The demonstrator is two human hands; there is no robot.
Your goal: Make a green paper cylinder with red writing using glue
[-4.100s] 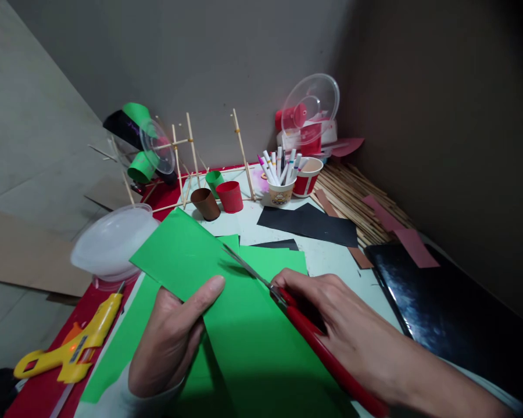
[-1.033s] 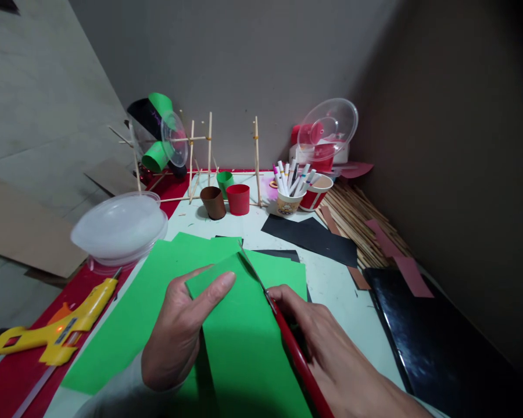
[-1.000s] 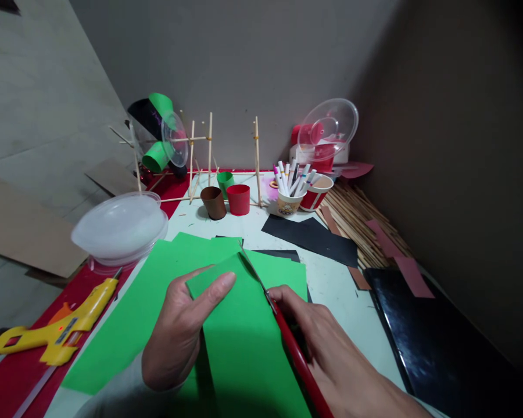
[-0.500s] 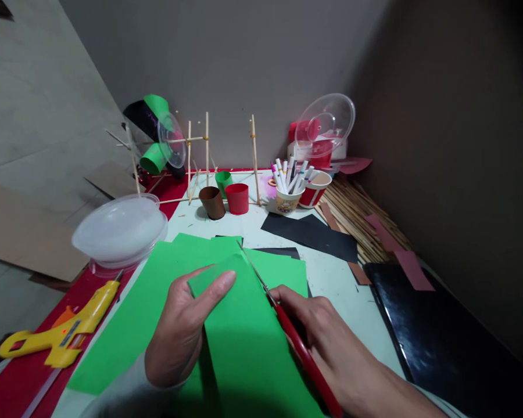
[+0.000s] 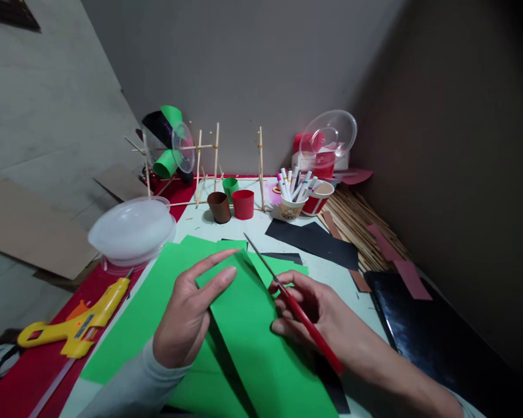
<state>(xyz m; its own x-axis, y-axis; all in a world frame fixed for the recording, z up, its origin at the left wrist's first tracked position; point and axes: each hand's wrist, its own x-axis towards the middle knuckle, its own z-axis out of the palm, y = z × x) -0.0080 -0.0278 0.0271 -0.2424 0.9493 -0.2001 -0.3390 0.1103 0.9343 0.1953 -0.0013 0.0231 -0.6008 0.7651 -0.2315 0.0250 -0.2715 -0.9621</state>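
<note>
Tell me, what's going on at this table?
A person's left hand pinches a green sheet between thumb and fingers. The right hand holds red-handled scissors, their blades beside the sheet's right edge; whether they touch it is hard to tell. More green paper lies underneath. Farther back stand a brown cup, a red cup and a green cup. A glue gun lies to the left.

Left hand (image 5: 185, 313) clamps the green sheet (image 5: 248, 319) at its far left corner, thumb (image 5: 220, 284) on top, index finger (image 5: 215, 259) straight; right hand (image 5: 325, 302) curls its fingers (image 5: 298, 278) beside the sheet's right edge, forearm (image 5: 383, 357) bare
</note>
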